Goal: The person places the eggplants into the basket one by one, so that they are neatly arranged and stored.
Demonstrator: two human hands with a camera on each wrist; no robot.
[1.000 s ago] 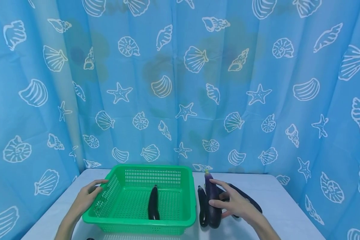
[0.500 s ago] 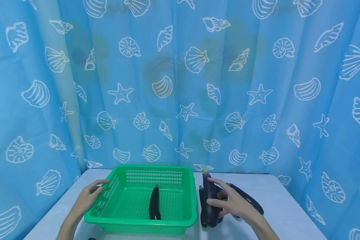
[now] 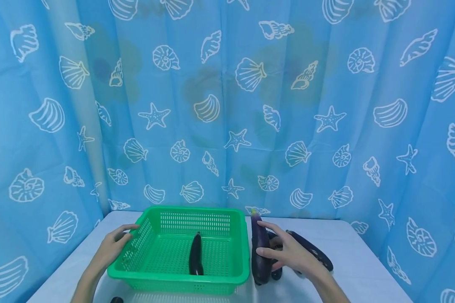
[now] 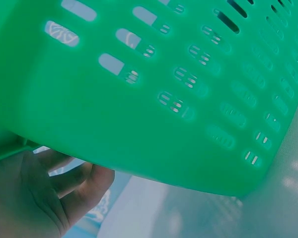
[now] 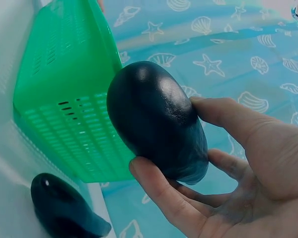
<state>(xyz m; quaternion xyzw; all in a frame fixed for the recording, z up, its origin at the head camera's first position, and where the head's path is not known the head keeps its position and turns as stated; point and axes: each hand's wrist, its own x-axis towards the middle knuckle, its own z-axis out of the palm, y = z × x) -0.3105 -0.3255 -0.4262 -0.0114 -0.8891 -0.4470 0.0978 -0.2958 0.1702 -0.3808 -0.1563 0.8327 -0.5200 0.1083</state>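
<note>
A large dark purple eggplant (image 3: 261, 248) with a pale green stem end is held upright-looking in my right hand (image 3: 290, 251), thumb on one side and fingers on the other. Its thick rounded end (image 5: 156, 119) faces the right wrist camera. It is just outside the right wall of the green plastic basket (image 3: 182, 280). My left hand (image 3: 111, 248) grips the basket's left rim with bent fingers, some of them hidden behind the rim in the left wrist view. One slimmer eggplant (image 3: 195, 254) lies inside the basket.
Another eggplant (image 5: 64, 206) lies on the table beside the basket, partly behind the held one in the head view. Farther right lies a long dark eggplant (image 3: 311, 249). A small dark tip (image 3: 116, 299) shows at the table's front left. A blue shell-print curtain (image 3: 227, 105) surrounds the table.
My right hand has carried the large eggplant a little to the left, toward the basket, and it now covers the slim eggplant beside it. My left hand stays at the rim.
</note>
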